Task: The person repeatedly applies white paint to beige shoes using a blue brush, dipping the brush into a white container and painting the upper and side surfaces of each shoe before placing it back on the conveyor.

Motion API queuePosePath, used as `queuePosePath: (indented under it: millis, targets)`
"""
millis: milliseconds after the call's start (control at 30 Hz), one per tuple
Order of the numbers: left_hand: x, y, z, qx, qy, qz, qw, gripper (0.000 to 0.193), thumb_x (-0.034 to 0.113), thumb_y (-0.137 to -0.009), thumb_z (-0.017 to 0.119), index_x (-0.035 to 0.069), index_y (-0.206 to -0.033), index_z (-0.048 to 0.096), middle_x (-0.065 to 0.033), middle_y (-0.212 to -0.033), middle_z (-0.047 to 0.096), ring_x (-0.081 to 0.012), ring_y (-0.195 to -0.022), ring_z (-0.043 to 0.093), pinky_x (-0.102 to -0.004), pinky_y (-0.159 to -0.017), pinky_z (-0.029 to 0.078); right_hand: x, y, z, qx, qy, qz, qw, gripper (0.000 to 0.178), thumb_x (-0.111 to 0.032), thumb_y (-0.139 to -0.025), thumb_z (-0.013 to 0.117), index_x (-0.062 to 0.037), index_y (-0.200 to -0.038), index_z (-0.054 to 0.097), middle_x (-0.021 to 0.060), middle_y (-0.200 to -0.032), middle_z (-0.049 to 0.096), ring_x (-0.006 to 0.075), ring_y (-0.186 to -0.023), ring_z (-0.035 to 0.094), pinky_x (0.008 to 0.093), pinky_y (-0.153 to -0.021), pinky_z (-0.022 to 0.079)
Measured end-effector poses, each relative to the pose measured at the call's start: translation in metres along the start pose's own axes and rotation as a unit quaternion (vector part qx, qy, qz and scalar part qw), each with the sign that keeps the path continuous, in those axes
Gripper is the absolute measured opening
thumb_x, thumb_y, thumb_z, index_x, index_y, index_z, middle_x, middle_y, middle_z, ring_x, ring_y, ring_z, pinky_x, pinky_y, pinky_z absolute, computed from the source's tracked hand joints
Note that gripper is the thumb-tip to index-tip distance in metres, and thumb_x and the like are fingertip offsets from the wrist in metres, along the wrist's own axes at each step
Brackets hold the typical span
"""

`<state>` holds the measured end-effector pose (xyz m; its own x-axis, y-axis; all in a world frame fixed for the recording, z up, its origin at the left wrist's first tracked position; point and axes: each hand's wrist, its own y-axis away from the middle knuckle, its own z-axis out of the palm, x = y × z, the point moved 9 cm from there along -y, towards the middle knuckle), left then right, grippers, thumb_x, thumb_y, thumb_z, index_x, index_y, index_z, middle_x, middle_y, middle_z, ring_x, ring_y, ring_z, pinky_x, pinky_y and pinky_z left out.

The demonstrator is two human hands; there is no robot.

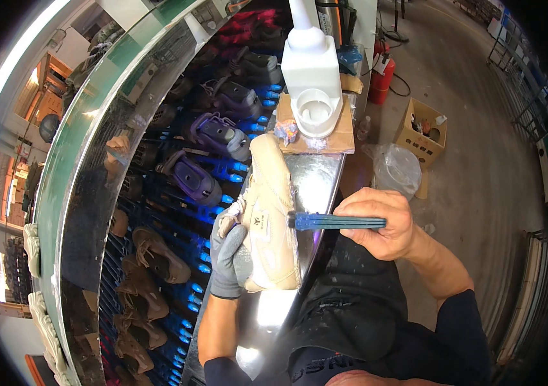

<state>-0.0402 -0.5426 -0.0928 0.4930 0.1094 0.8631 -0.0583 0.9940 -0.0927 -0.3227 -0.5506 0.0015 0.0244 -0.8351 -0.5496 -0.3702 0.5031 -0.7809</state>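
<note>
In my left hand (224, 262), which wears a grey glove, is a beige shoe upper (275, 199) with laces and a small pale patch on its side. It is turned on its side, toe away from me. My bare right hand (386, 222) is closed around a brush (341, 222) with a blue-green handle. The dark brush tip meets the bottom edge of the shoe near its middle. My left fingertips are partly hidden by the shoe and laces.
A white dispenser bottle (312, 71) with a cup-like opening stands on cardboard (344, 132) beyond the shoe. To the left, a rack of blue-tipped rods carries several dark shoes (220, 135) and brown shoes (161, 254). A cardboard box (415, 138) and red fire extinguisher (382, 78) are at right.
</note>
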Motion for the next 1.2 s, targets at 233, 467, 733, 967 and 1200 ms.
queuePosePath:
  millis: [233,467,733,967,1200]
  targets:
    - [0.010,0.001,0.008,0.002,-0.032,0.018,0.999,0.048,0.011,-0.096,0.069,-0.002,-0.140,0.058,-0.0152,-0.141,0.064,-0.0272,-0.132,0.063,-0.0430,-0.117,0.047,-0.001,0.008,0.006,-0.021,-0.050,0.021,0.998,0.025,0.003,-0.082,0.083,0.0031,-0.106,0.075,0.0165,-0.095,0.075,0.0296,-0.079,0.075,0.0351,-0.068,0.058]
    - [0.011,-0.004,0.002,0.020,-0.039,0.010,0.999,0.046,0.009,-0.095,0.068,-0.002,-0.139,0.059,-0.0139,-0.138,0.065,-0.0252,-0.129,0.064,-0.0414,-0.116,0.048,-0.011,0.008,0.011,-0.032,-0.041,-0.001,0.999,0.027,0.002,-0.081,0.084,0.0037,-0.105,0.074,0.0168,-0.094,0.075,0.0303,-0.079,0.075,0.0352,-0.067,0.058]
    - [0.015,-0.011,0.008,0.026,-0.051,0.007,0.998,0.044,0.005,-0.097,0.065,-0.004,-0.140,0.060,-0.0155,-0.142,0.064,-0.0262,-0.133,0.062,-0.0415,-0.120,0.045,-0.017,-0.008,0.010,-0.086,-0.029,-0.066,0.994,0.029,-0.001,-0.078,0.086,0.0023,-0.105,0.075,0.0161,-0.098,0.076,0.0283,-0.081,0.077,0.0329,-0.065,0.060]
    - [0.018,-0.014,0.022,0.012,-0.044,0.036,0.998,0.041,0.005,-0.099,0.065,-0.004,-0.139,0.061,-0.0193,-0.152,0.060,-0.0301,-0.141,0.058,-0.0461,-0.124,0.042,-0.020,-0.026,0.006,-0.169,-0.045,-0.067,0.982,0.032,0.004,-0.073,0.081,0.0007,-0.104,0.074,0.0135,-0.099,0.075,0.0310,-0.084,0.075,0.0368,-0.066,0.061]
    - [0.018,-0.019,0.019,0.018,-0.009,0.011,1.000,0.042,0.006,-0.099,0.067,-0.004,-0.140,0.061,-0.0189,-0.153,0.059,-0.0308,-0.144,0.055,-0.0469,-0.125,0.039,-0.015,-0.031,0.005,-0.234,-0.066,-0.074,0.967,0.033,0.002,-0.074,0.078,-0.0004,-0.107,0.077,0.0135,-0.105,0.077,0.0296,-0.089,0.077,0.0359,-0.069,0.062]
